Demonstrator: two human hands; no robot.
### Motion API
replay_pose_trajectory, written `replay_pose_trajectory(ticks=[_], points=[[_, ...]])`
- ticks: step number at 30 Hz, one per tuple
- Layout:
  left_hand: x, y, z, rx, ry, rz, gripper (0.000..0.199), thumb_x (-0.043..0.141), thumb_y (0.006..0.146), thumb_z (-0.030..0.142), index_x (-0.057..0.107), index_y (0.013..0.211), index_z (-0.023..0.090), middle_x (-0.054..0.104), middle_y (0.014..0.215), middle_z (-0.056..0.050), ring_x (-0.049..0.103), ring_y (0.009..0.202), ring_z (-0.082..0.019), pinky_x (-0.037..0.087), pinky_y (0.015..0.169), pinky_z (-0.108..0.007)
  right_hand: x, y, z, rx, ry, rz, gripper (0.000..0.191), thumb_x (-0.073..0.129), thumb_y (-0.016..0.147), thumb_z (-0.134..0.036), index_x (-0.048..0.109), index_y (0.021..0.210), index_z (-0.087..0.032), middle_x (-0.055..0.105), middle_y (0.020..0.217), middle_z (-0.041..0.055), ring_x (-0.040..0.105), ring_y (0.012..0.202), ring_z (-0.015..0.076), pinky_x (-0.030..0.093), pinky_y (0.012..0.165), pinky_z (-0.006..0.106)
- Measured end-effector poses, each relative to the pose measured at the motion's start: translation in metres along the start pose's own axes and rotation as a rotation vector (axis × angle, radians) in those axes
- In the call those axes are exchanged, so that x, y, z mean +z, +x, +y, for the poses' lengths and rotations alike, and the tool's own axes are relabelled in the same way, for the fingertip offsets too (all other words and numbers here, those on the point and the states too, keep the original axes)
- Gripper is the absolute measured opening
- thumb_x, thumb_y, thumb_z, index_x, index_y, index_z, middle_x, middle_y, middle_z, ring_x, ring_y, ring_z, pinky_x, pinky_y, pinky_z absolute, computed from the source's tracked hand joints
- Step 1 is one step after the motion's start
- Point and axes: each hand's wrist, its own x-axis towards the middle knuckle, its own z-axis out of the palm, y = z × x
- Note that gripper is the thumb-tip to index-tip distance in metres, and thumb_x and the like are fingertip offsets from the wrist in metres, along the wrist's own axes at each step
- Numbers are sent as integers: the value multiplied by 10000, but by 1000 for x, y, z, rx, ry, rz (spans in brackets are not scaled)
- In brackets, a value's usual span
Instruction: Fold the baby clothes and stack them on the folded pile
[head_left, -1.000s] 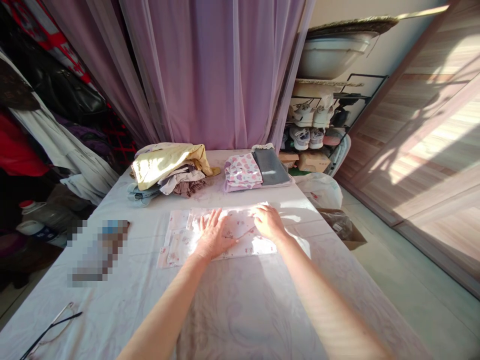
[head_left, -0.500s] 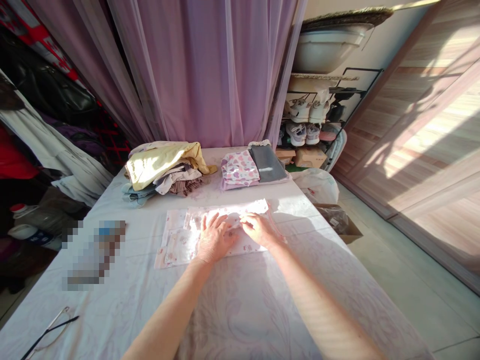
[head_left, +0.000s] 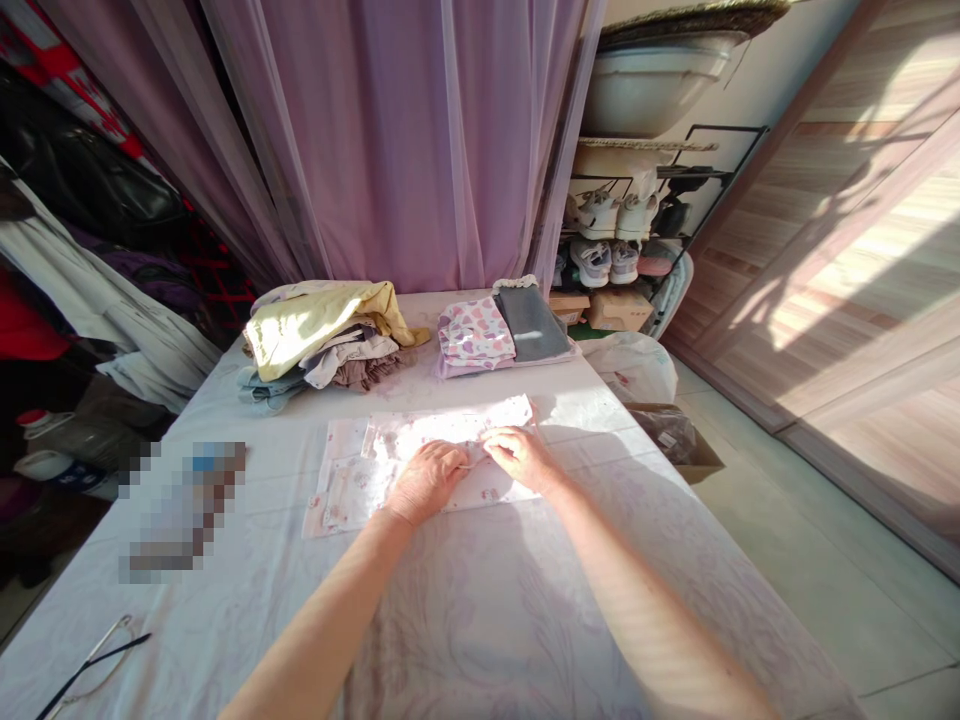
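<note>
The left hand (head_left: 427, 483) had slid toward the right hand (head_left: 521, 457), both sets of fingers (head_left: 499, 445) curled closed on the printed cloth (head_left: 442, 437) beneath them.

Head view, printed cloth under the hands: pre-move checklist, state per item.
1. Left hand and right hand on the printed white cloth: ok.
2. Cloth layers aligned: not ok, a lower layer sticks out at the left side.
3. Right fingers pinching the cloth: cannot tell from this view.
4. Folded clothes stack and pink heart-print folded garment apart from the cloth: ok.
5. Eyeglasses apart from the cloth, near the table's left edge: ok.
</note>
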Motion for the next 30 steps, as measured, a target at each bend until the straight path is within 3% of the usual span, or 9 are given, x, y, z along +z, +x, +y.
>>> replay_pose_trajectory(ticks=[4, 6, 9, 13, 18, 22, 25, 30], points=[[-4, -1, -1, 15, -37, -42, 158, 545, 927, 306, 671, 929, 211, 731, 1052, -59, 651, 1019, -206, 484, 956, -380, -13, 0, 12, 172, -125, 105, 217, 513, 896, -273, 725, 879, -232, 754, 961, 55, 688, 912, 193, 524, 825, 319], [-3, 0, 1, -3, -10, -57, 276, 504, 945, 365, 661, 1117, 217, 694, 1205, -87, 607, 1161, -238, 428, 1048, -441, -20, 1, 16, 287, -209, 185, 223, 517, 895, -291, 717, 964, -220, 743, 967, 86, 680, 880, 215, 512, 777, 328], [5, 1, 6, -8, 34, -137, 543, 448, 950, 518, 486, 1413, 237, 517, 1467, -99, 394, 1406, -284, 264, 1169, -530, -26, 4, 19, 410, -407, 234, 204, 571, 861, -304, 710, 971, -202, 722, 911, 107, 656, 866, 241, 488, 784, 342], [14, 1, 9, -3, 48, -233, 679, 425, 920, 624, 367, 1500, 275, 386, 1564, -67, 285, 1466, -285, 179, 1204, -530, -25, 9, 21, 384, -546, 211, 171, 564, 856, -264, 717, 918, -220, 706, 928, 105, 628, 898, 238, 470, 839, 337], [12, 2, 11, -21, 52, -260, 642, 429, 928, 601, 414, 1477, 269, 387, 1564, -62, 293, 1463, -293, 192, 1199, -552, -23, 13, 18, 379, -572, 219, 226, 499, 898, -243, 723, 918, -215, 702, 907, 109, 631, 881, 237, 477, 841, 341], [11, 0, 9, -37, 11, -182, 528, 390, 973, 513, 471, 1439, 277, 478, 1506, -44, 367, 1430, -247, 250, 1197, -493, -15, 12, 1, 308, -512, 229, 311, 466, 908, -211, 676, 1137, -206, 666, 1196, 130, 584, 1124, 267, 444, 963, 390], [7, -8, -1, -160, 60, -74, 463, 360, 994, 414, 516, 1404, 266, 515, 1477, -48, 384, 1418, -245, 272, 1188, -487, 1, 10, -15, 159, -466, 179, 398, 422, 943, -234, 594, 1297, -173, 575, 1375, 136, 497, 1279, 260, 367, 1078, 431], [-22, -40, -35, -588, 290, 26, 479, 437, 946, 376, 527, 1394, 228, 459, 1513, -112, 339, 1434, -330, 200, 1171, -616, 26, 12, -44, 110, -446, 50, 477, 389, 973, -282, 474, 1440, -231, 464, 1503, 100, 366, 1407, 246, 238, 1164, 486]])
